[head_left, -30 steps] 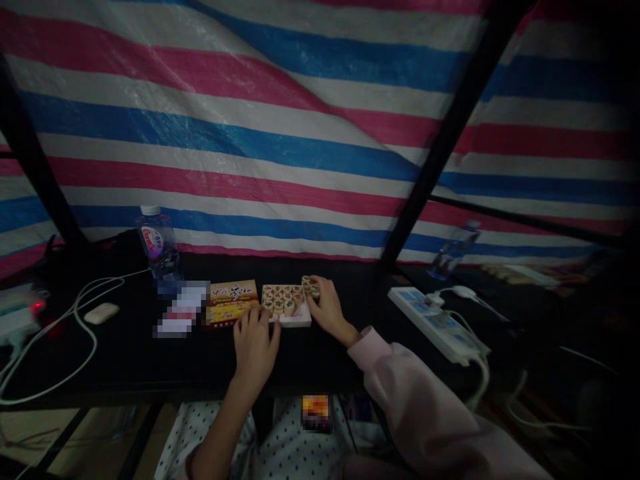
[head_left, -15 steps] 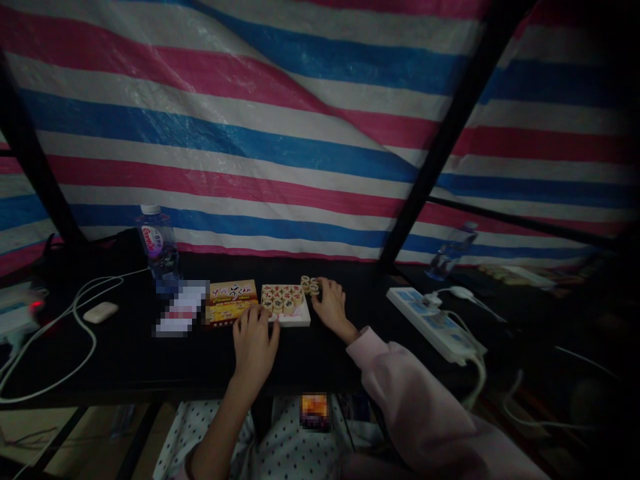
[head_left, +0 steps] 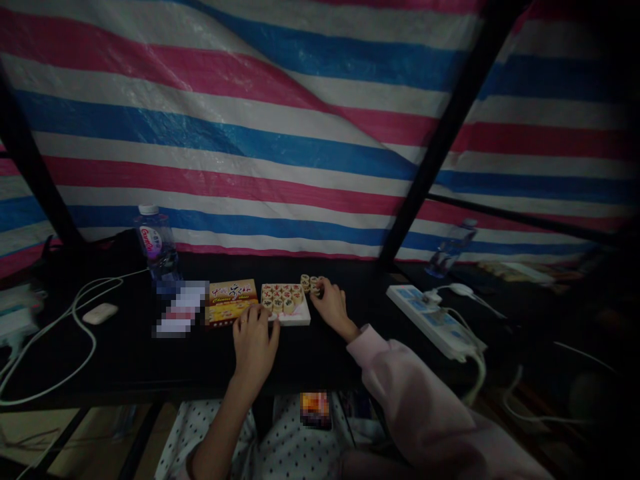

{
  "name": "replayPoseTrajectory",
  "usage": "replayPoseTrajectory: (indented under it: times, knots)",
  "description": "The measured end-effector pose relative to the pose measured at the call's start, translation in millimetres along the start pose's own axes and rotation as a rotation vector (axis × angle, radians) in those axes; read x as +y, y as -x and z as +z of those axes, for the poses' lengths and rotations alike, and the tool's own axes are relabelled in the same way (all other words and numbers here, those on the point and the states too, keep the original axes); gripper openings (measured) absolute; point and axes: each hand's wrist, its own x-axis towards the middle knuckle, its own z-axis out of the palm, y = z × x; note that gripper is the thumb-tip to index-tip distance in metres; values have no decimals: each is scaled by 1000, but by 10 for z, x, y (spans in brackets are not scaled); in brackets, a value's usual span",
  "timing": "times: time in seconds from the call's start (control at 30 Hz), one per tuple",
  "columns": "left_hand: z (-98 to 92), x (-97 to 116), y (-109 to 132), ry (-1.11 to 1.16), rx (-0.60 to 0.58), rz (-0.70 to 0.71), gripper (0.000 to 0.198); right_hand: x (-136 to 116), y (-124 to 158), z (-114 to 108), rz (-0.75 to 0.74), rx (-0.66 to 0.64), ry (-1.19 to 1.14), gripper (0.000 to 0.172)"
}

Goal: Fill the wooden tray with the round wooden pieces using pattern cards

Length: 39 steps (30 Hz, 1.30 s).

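Observation:
A white tray [head_left: 295, 321] on the black table holds several round wooden chess pieces [head_left: 281, 297] with red and black marks. My left hand [head_left: 255, 343] rests at the tray's near left corner, fingers curled down on its edge. My right hand [head_left: 331, 307] lies just right of the tray, its fingertips closed on a few loose chess pieces [head_left: 310, 283] lying at the tray's far right corner. A yellow and red box lid [head_left: 231, 300] lies directly left of the tray.
A water bottle [head_left: 155, 243] stands at the back left, with white cables [head_left: 75, 320] and a small white device [head_left: 100, 313] beside it. A white power strip [head_left: 435, 320] with plugs lies on the right, a second bottle [head_left: 450, 250] behind it. A striped tarpaulin hangs behind.
My right hand has slid slightly back and down at the loose pieces beside the tray. My left hand has stayed on the tray's corner.

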Motion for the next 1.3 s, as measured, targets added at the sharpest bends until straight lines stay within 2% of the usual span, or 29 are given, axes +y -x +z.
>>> replayPoseTrajectory:
  times: [0.07, 0.13, 0.23, 0.3, 0.6, 0.87, 1.03, 1.3]
  knots:
    - [-5, 0, 3, -1, -3, 2, 23, -3, -10, 5, -66, 81, -115, 14]
    - [-6, 0, 4, -1, -6, 6, 23, -26, -7, -3, -213, 110, -264, 16]
    - [-7, 1, 2, 0, -6, 6, 23, -80, 22, -35, -424, 37, -379, 17]
    - [-10, 4, -2, 2, -4, 3, 24, -109, 46, -66, -477, -5, -375, 17]
    - [-17, 7, -3, 8, -14, -2, 23, -129, 87, -124, -546, -72, -292, 14]
    - [-26, 10, -8, 7, -22, -4, 24, -125, 92, -162, -571, -67, -218, 13]
    - [-33, 11, -7, 10, -18, 0, 24, -141, 104, -195, -605, -131, -154, 13]
    - [-26, 14, -5, 8, -13, -2, 24, -123, 100, -227, -610, -147, -193, 13]
